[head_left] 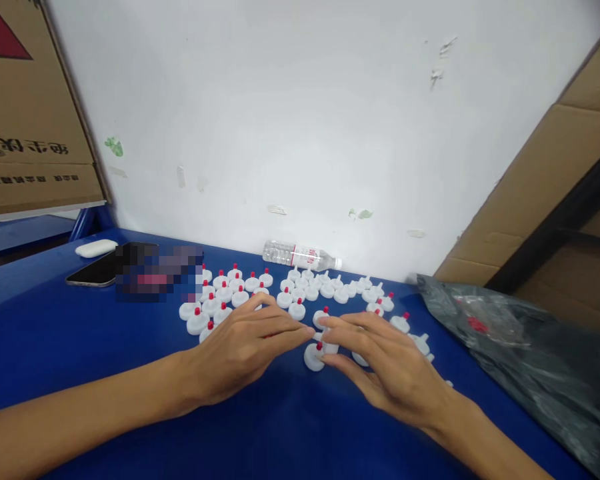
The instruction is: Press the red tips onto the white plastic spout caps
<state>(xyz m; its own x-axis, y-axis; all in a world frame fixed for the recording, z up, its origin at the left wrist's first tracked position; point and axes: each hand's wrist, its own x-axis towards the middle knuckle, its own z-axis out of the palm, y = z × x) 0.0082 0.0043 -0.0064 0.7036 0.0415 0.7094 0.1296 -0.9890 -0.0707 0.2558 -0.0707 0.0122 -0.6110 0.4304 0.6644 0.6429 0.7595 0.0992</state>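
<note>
My right hand (387, 357) pinches a white nozzle cap (331, 344) between thumb and fingers, the cap tipped on its side with its spout toward the left. Close to that spout are the pressed-together fingertips of my left hand (245, 340); whatever they hold, if anything, is hidden. Just under the held cap, a white nozzle cap with a red tip (313, 358) stands on the blue table (280, 427). More red-tipped caps (197, 322) spread behind and beside my left hand. Toward the wall stand several white caps with bare spouts (327, 287).
A clear water bottle (300, 255) lies along the wall. On the left are a phone (93, 267) and a white rounded case (97, 249). At the right, a dark plastic bag (525, 373) carries a clear bag with red pieces (480, 323). Cardboard (525, 180) leans behind it.
</note>
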